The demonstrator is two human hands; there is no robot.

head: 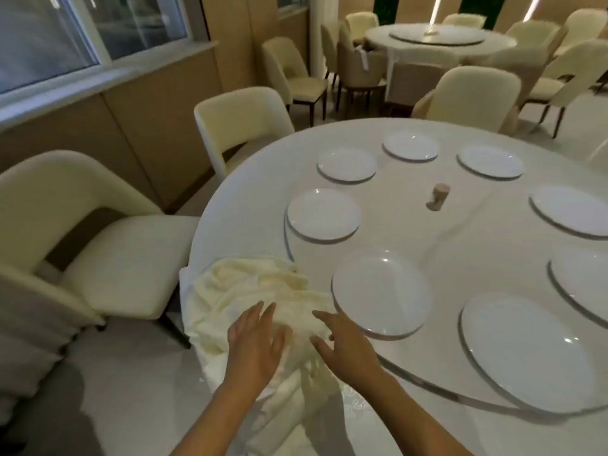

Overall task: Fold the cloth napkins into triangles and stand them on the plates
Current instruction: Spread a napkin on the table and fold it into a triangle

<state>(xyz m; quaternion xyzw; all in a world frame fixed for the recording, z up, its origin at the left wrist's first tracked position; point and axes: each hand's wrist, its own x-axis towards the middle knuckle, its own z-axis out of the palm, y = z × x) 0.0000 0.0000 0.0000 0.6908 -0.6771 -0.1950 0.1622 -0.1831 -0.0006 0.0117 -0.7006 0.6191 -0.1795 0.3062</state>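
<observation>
A crumpled heap of cream cloth napkins (253,284) lies at the near left edge of the round white table (408,232) and spills over the rim. My left hand (255,343) rests flat on the heap with fingers spread. My right hand (345,343) hovers just right of it, fingers apart, at the heap's right side. Several bare white plates ring the table; the closest are one (381,291) just right of the heap, one (324,213) behind it and a large one (526,353) at the near right.
A small tan holder (437,196) stands near the table's middle. Cream chairs (108,258) (240,123) stand to the left of the table. Behind are another round table (441,39) with more chairs, and a window wall on the left.
</observation>
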